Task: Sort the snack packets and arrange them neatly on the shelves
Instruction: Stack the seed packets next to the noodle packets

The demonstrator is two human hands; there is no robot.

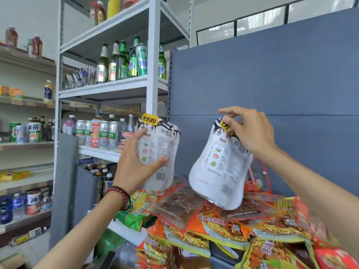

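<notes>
My left hand (136, 164) grips a white snack pouch (161, 150) with a yellow tab at its top, its printed back facing me, held upright in front of the white rack post. My right hand (250, 133) pinches the yellow top corner of a second, matching white pouch (219, 171), which hangs tilted above the heap. Below both lies a loose pile of snack packets (223, 230): orange noodle packs, brown clear-window packs and green bags.
A blue-grey back panel (272, 74) rises behind the pile. On the left, a white metal rack (153, 55) carries green beer bottles (124, 61) above and silver cans (104, 136) below. Further left, wooden shelves (25, 144) hold drinks and cans.
</notes>
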